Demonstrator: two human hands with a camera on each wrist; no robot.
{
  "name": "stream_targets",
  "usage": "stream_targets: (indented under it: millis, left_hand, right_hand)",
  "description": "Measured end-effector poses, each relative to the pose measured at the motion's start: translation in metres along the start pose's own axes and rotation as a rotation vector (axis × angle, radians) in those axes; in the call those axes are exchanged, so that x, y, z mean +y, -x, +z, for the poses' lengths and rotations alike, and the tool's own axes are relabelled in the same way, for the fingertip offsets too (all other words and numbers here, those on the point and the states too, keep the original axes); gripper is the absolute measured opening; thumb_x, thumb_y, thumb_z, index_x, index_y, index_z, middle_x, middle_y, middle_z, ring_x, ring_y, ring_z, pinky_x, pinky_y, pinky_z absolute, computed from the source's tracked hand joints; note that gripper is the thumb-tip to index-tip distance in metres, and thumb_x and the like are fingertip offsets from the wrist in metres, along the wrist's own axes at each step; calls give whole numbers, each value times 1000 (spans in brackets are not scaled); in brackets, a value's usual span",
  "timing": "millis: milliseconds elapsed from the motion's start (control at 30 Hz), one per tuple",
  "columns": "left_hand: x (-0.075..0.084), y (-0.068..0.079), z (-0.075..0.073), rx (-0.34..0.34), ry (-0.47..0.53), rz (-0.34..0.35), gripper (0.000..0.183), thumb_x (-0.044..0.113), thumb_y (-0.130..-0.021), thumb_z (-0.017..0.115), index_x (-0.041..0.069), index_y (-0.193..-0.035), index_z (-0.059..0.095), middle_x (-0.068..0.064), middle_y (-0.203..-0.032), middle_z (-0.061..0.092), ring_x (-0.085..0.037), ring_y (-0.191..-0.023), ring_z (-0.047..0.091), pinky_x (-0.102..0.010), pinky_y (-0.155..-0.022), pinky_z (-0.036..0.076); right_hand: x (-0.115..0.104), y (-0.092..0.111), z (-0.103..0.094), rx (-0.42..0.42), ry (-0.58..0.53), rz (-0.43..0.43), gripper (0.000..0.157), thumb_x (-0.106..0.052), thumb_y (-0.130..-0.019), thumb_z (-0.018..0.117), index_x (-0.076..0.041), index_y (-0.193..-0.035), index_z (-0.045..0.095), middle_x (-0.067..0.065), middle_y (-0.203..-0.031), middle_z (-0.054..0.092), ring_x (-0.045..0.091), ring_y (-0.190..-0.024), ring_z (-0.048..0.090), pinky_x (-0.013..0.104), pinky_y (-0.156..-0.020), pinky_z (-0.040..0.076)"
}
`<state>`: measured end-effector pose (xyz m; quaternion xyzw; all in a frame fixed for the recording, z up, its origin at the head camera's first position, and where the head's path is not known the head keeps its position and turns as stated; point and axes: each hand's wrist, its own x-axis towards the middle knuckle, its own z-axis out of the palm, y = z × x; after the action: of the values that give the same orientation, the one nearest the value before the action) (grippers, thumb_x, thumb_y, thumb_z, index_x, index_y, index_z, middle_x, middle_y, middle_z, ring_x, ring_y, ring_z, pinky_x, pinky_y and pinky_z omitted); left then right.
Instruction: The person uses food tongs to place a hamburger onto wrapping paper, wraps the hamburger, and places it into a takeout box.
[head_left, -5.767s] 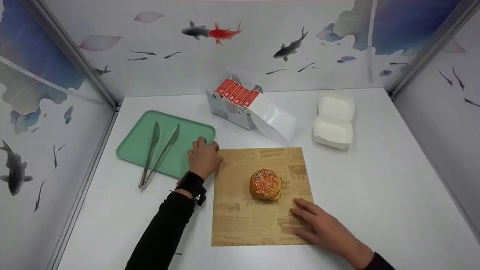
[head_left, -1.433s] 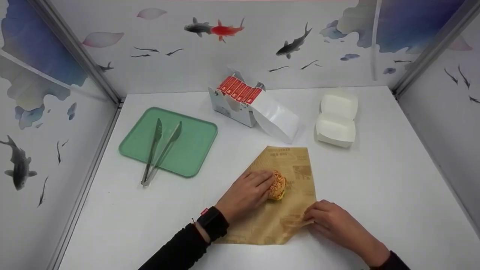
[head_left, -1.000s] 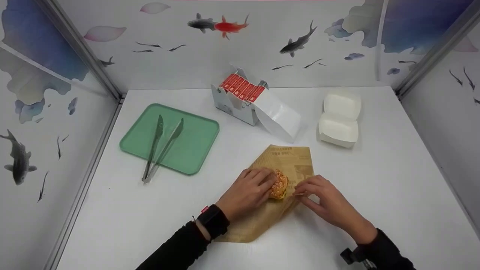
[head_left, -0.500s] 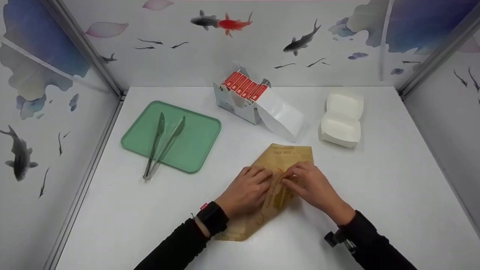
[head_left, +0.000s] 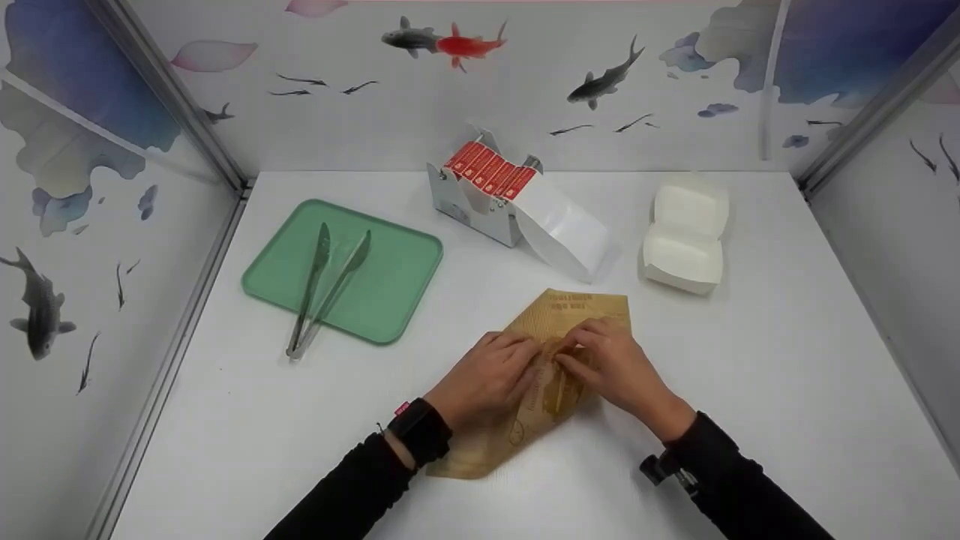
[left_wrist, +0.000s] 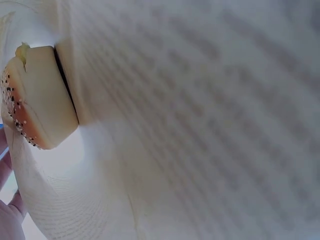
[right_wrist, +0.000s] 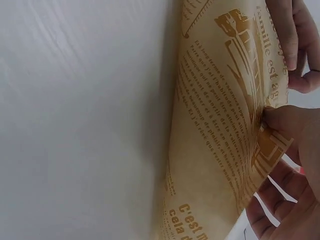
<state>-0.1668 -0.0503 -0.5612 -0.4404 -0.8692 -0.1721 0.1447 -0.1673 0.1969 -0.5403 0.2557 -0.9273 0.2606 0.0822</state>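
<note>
A sheet of brown printed wrapping paper (head_left: 480, 450) lies on the white table, its left and lower-right sides folded inward. In the head view the paper and hands hide the burger; the left wrist view shows the burger (left_wrist: 42, 100) inside the fold, with its seeded bun on its side in that view. My left hand (head_left: 487, 379), fingers bent, holds the folded left side of the paper against the burger. My right hand (head_left: 619, 367) pinches the turned-over edge of the paper between thumb and fingers, close to the left fingertips. Printed paper (right_wrist: 215, 130) fills much of the right wrist view.
Metal tongs (head_left: 330, 292) rest on a green tray (head_left: 390, 300) at left, handles past its rim. At the back stands a carton with red-topped packets (head_left: 487, 172), a white sheet (head_left: 566, 232) hanging from it. An open white clamshell box (head_left: 684, 232) is at right.
My left hand has gone from the tray's corner to the burger, folding the paper's left side in. My right hand has brought the lower-right corner over the burger, covering it.
</note>
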Motion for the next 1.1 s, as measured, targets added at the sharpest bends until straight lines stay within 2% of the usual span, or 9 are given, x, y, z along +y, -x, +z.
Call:
stream_targets:
  millis: [133, 200, 333, 400, 533, 667, 900, 1033, 1100]
  left_hand:
    - [-2, 0, 0, 3, 35, -10, 42, 26, -113, 55, 13, -152, 57, 0, -128, 75, -17, -128, 65, -36, -107, 55]
    - [-2, 0, 0, 9, 43, -4, 45, 26, -111, 58, 13, -155, 56, 0, -130, 75, -17, -128, 66, -36, -105, 56]
    - [-3, 0, 1, 27, 60, 19, 37, 22, -109, 62, 11, -144, 64, -1, -130, 75, -17, -129, 67, -33, -104, 56]
    - [-3, 0, 1, 30, 70, 36, 31, 20, -109, 63, 11, -138, 67, -1, -130, 75, -16, -128, 68, -31, -106, 56]
    - [-3, 0, 1, 27, 107, 48, 30, 19, -109, 64, 10, -137, 69, -1, -130, 75, -16, -125, 70, -29, -109, 55]
    - [-2, 0, 1, 33, 120, 50, 27, 18, -108, 66, 9, -133, 73, -3, -130, 75, -17, -124, 70, -30, -109, 55]
    - [-1, -1, 1, 25, 121, 11, 30, 16, -107, 67, 7, -135, 72, -11, -145, 63, -18, -128, 70, -27, -108, 56]
    - [0, 0, 1, 32, 92, -6, 29, 14, -107, 66, 5, -134, 73, -16, -152, 56, -19, -126, 73, -24, -100, 59]
    - [1, -1, 1, 40, 69, 3, 30, 15, -107, 66, 5, -134, 73, -15, -152, 57, -19, -126, 72, -26, -101, 59]
  right_hand:
    - [0, -1, 2, 12, 14, -5, 15, -16, -90, 89, -13, -98, 77, 1, -98, 74, 21, -94, 65, 40, -83, 55]
    - [-1, -2, 3, 14, 10, -3, 19, -17, -91, 88, -12, -104, 75, 1, -101, 75, 21, -95, 67, 41, -85, 55]
    - [-1, -2, 7, 43, 23, -9, 34, -19, -92, 87, -9, -118, 67, 6, -111, 72, 24, -103, 68, 43, -91, 57]
    - [-1, -1, 10, 77, 46, -25, 36, -20, -92, 88, -10, -119, 66, 8, -113, 69, 25, -104, 67, 43, -91, 57]
    - [-1, 2, 16, 157, 114, -121, 26, -17, -90, 89, -13, -108, 70, 6, -107, 64, 25, -97, 65, 40, -84, 55]
    - [-1, 9, 20, 207, 153, -238, 19, -13, -90, 88, -14, -105, 76, 2, -105, 69, 22, -95, 69, 36, -82, 58]
    - [-5, 28, 25, 155, 192, -281, 36, -15, -93, 85, -8, -128, 77, 8, -131, 74, 24, -120, 71, 43, -103, 59]
    - [-5, 35, 27, 140, 237, -296, 44, -15, -94, 84, -7, -136, 74, 8, -140, 72, 25, -128, 69, 45, -105, 57]
    - [-5, 36, 28, 128, 247, -295, 46, -16, -95, 83, -7, -139, 72, 7, -143, 71, 25, -131, 68, 45, -105, 57]
